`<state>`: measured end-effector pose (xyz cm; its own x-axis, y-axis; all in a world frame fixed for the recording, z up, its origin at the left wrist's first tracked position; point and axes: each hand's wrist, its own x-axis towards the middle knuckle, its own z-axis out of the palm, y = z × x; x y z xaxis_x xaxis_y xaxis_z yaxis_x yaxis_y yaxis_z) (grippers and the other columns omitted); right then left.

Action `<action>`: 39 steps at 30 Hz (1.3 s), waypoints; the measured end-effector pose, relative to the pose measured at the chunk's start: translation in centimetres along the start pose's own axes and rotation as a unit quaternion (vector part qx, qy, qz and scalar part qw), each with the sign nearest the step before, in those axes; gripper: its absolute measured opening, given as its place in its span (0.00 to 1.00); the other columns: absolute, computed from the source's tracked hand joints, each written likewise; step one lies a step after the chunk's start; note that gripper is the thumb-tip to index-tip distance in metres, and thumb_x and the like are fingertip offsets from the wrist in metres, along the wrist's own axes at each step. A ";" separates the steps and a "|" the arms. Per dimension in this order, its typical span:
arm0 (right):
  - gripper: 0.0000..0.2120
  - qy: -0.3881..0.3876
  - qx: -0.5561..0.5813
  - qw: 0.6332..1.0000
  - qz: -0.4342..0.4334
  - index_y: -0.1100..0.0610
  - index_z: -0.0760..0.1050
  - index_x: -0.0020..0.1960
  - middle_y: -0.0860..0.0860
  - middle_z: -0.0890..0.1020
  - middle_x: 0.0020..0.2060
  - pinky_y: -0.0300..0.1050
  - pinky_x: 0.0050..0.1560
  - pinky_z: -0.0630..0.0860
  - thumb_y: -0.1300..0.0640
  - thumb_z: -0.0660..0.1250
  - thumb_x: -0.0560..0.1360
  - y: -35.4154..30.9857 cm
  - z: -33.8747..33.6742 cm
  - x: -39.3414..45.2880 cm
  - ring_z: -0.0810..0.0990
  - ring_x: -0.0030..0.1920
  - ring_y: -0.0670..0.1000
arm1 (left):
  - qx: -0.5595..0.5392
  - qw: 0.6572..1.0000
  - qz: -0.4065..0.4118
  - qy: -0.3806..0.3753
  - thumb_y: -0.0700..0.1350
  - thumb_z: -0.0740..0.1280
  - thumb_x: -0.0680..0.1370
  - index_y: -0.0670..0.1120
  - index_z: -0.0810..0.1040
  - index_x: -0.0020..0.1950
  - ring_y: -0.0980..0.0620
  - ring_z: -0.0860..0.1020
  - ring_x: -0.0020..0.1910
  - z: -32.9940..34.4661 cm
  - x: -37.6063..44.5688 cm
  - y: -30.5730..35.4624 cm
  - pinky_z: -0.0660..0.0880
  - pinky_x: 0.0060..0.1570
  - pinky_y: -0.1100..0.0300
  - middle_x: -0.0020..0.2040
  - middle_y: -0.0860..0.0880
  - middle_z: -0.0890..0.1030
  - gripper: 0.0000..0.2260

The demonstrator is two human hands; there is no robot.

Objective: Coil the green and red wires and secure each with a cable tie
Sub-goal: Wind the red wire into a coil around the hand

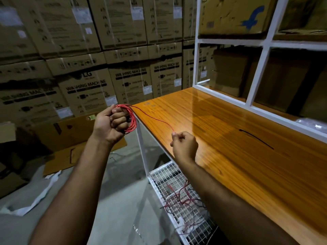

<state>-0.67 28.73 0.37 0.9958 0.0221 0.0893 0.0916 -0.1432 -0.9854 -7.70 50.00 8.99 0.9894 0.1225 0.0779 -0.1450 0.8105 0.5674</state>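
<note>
While the left hand (113, 123) grips a coiled bundle of thin red wire (131, 119) beyond the corner of the glossy orange wooden counter (247, 156), the right hand (184, 145) pinches the wire's loose end between curled fingers, the strand stretched taut between them.

The left hand (110, 123) grips a red wire (131, 119) coil; the right hand (184, 145) pinches its free end above the wooden table (247, 138).
</note>
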 end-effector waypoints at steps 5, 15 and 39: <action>0.07 -0.135 -0.381 0.905 -0.136 0.63 0.79 0.49 0.61 0.83 0.47 0.46 0.40 0.73 0.62 0.63 0.78 -4.3 -0.4 -1.3 0.83 0.48 0.61 | 0.030 0.999 0.005 0.033 0.46 0.68 0.72 0.48 0.68 0.34 0.58 0.54 0.21 0.5 0.2 -0.6 0.55 0.19 0.65 0.23 0.55 0.62 0.11; 0.08 -0.223 -0.434 0.642 -0.592 0.56 0.78 0.50 0.52 0.81 0.35 0.46 0.29 0.69 0.51 0.65 0.80 -9.6 -1.6 -2.2 0.79 0.33 0.55 | 0.098 0.990 -0.008 0.101 0.51 0.59 0.79 0.49 0.69 0.34 0.59 0.58 0.21 2.1 0.2 -3.3 0.53 0.23 0.66 0.25 0.55 0.62 0.14; 0.22 -0.104 -0.288 0.867 -0.393 0.52 0.74 0.34 0.48 0.76 0.28 0.47 0.30 0.71 0.34 0.66 0.73 -11.0 -0.9 5.7 0.74 0.31 0.47 | 0.236 0.962 -0.133 -0.033 0.52 0.53 0.83 0.45 0.73 0.40 0.60 0.62 0.16 4.5 0.2 -4.3 0.58 0.18 0.67 0.23 0.54 0.66 0.18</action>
<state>4.01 29.50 11.83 0.6052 0.5067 0.6140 0.7907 -0.4719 -0.3900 -6.81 43.97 10.31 0.9916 -0.1028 -0.0787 0.1173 0.4558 0.8823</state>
